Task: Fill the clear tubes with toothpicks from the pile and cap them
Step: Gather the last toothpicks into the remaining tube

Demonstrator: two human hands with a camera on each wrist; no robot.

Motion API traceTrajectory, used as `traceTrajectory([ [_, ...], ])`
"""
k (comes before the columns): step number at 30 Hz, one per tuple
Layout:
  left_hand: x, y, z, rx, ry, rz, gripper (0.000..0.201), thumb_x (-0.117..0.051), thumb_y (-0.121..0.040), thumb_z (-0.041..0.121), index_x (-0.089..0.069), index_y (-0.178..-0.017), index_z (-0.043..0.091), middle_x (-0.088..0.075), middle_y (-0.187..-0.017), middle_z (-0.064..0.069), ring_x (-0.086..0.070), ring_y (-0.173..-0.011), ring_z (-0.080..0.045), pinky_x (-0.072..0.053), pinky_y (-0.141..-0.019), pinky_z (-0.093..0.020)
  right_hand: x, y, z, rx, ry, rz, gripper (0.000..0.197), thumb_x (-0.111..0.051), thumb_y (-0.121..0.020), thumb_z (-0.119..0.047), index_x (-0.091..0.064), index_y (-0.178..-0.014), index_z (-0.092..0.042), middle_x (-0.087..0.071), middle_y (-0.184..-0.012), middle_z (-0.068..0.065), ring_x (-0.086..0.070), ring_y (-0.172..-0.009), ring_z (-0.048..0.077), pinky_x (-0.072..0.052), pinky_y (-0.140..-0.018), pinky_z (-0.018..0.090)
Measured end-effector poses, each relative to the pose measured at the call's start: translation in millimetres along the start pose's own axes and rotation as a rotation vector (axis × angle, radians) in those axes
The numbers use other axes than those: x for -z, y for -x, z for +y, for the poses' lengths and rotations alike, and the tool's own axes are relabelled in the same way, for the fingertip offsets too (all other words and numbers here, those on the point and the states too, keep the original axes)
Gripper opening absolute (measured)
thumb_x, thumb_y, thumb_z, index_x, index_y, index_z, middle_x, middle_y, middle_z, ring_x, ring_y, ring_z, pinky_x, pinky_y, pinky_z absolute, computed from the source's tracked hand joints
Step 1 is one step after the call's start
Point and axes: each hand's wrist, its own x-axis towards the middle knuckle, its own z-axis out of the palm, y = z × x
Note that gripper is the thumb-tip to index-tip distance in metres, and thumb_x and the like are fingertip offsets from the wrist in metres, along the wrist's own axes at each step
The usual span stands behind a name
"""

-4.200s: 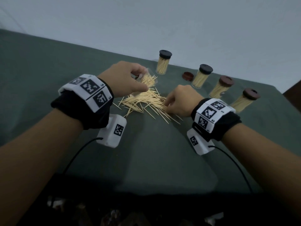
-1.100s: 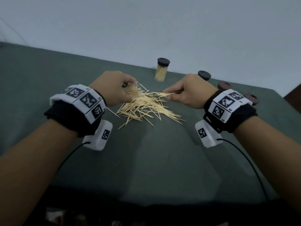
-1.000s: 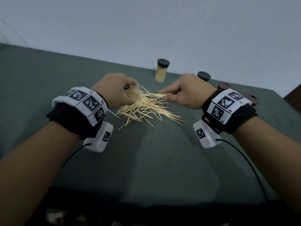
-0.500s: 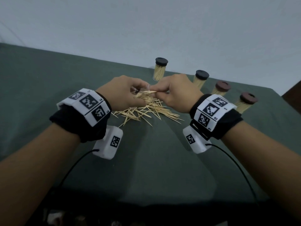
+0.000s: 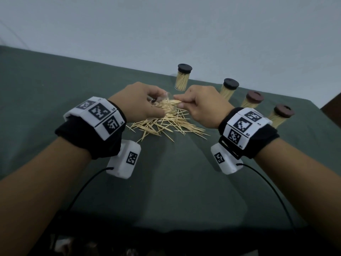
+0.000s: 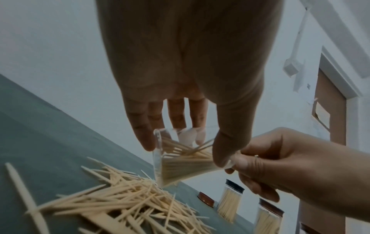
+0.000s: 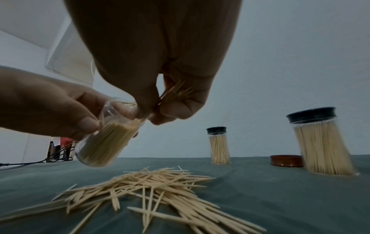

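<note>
Four capped tubes (image 5: 183,77) stand filled along the far side of the green table (image 5: 55,85). Your left hand (image 5: 137,100) grips the open clear tube (image 7: 106,134), tilted and mostly full, above the toothpick pile (image 5: 167,124). Your right hand (image 5: 201,106) pinches a small bunch of toothpicks (image 7: 176,93) between thumb and fingers, tips at the tube's mouth. One loose brown cap (image 7: 286,160) lies on the cloth between two capped tubes.

The right hand (image 5: 201,106) hides the loose cap (image 7: 286,160) in the head view. The toothpicks (image 7: 176,92) pinched in its fingers (image 7: 176,109) are mostly hidden and too blurry to count.
</note>
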Motion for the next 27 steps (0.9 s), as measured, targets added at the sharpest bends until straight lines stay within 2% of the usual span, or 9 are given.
traceTrajectory([
  [3,-5.9,0.2,3.4,-0.007,-0.022,-0.002,0.049,-0.079,-0.075,0.028,-0.064,-0.121,0.036,-0.068,-0.099,0.016,-0.067,-0.091,-0.008,-0.053,-0.085,-0.029,1.0,-1.2,-4.1,0.022,0.052,0.048,0.018,-0.061,-0.094,-0.022,-0.074,-0.098,-0.01,-0.068,-0.079,0.013,-0.061,-0.077,0.028,-0.042,-0.072,0.034],
  [9,-9.7,1.2,3.4,-0.003,0.002,0.005,0.046,-0.079,-0.075,0.028,-0.066,-0.118,0.036,-0.068,-0.095,0.016,-0.068,-0.089,-0.009,-0.054,-0.08,-0.028,2.2,1.0,-15.2,0.006,-0.047,0.182,0.021,-0.073,-0.085,-0.028,-0.076,-0.105,-0.021,-0.076,-0.089,0.002,-0.068,-0.08,0.015,-0.052,-0.077,0.03],
  [12,-9.0,1.1,2.9,-0.001,0.065,0.013,0.045,-0.079,-0.074,0.025,-0.067,-0.116,0.037,-0.071,-0.094,0.013,-0.071,-0.082,-0.012,-0.058,-0.081,-0.036,0.8,2.6,-11.4,-0.034,-0.162,0.219,0.021,-0.076,-0.082,-0.027,-0.076,-0.102,-0.021,-0.075,-0.085,-0.002,-0.065,-0.072,0.009,-0.049,-0.068,0.018],
  [14,-8.6,0.8,3.7,-0.008,0.087,0.013,0.043,-0.079,-0.075,0.024,-0.067,-0.114,0.036,-0.072,-0.094,0.011,-0.071,-0.083,-0.013,-0.059,-0.082,-0.037,-2.7,1.8,-7.9,-0.001,-0.153,0.201,0.018,-0.073,-0.085,-0.025,-0.077,-0.102,-0.021,-0.072,-0.085,-0.005,-0.062,-0.073,0.007,-0.044,-0.066,0.015],
  [17,-9.2,2.3,6.6,-0.028,0.078,0.009,0.04,-0.078,-0.076,0.025,-0.068,-0.113,0.035,-0.072,-0.091,0.013,-0.07,-0.088,-0.01,-0.057,-0.083,-0.032,-9.0,0.5,-5.2,0.058,-0.065,0.165,0.015,-0.066,-0.09,-0.017,-0.077,-0.1,-0.018,-0.057,-0.089,-0.007,-0.051,-0.082,0.008,-0.032,-0.069,0.012],
  [19,-9.5,2.9,7.0,-0.027,0.067,0.008,0.04,-0.078,-0.076,0.026,-0.068,-0.114,0.035,-0.071,-0.092,0.015,-0.069,-0.091,-0.009,-0.056,-0.085,-0.032,-9.6,0.7,-4.7,0.044,-0.062,0.142,0.017,-0.063,-0.091,-0.013,-0.076,-0.101,-0.018,-0.051,-0.092,-0.007,-0.048,-0.085,0.008,-0.03,-0.069,0.005],
  [21,-8.8,3.7,6.4,-0.019,0.07,0.0,0.043,-0.078,-0.075,0.026,-0.067,-0.116,0.034,-0.071,-0.094,0.014,-0.069,-0.09,-0.011,-0.056,-0.086,-0.036,-8.6,1.1,-5.6,0.035,-0.08,0.128,0.019,-0.065,-0.09,-0.014,-0.076,-0.104,-0.021,-0.055,-0.09,-0.008,-0.05,-0.083,0.006,-0.031,-0.07,0.004],
  [24,-7.8,5.4,6.8,-0.01,0.079,-0.02,0.046,-0.078,-0.076,0.026,-0.066,-0.119,0.034,-0.072,-0.094,0.012,-0.071,-0.085,-0.014,-0.058,-0.083,-0.042,-3.9,0.8,-7.4,-0.033,-0.208,0.166,0.018,-0.075,-0.083,-0.021,-0.077,-0.102,-0.022,-0.07,-0.086,-0.009,-0.062,-0.076,0.003,-0.046,-0.071,0.013],
  [27,-8.2,5.8,9.1,-0.013,0.085,-0.012,0.044,-0.077,-0.077,0.024,-0.065,-0.118,0.035,-0.071,-0.091,0.012,-0.071,-0.084,-0.013,-0.059,-0.082,-0.04,-0.8,1.7,-5.2,-0.097,-0.288,0.193,0.02,-0.076,-0.082,-0.02,-0.077,-0.102,-0.021,-0.073,-0.09,-0.009,-0.064,-0.078,-0.001,-0.047,-0.072,0.009],
])
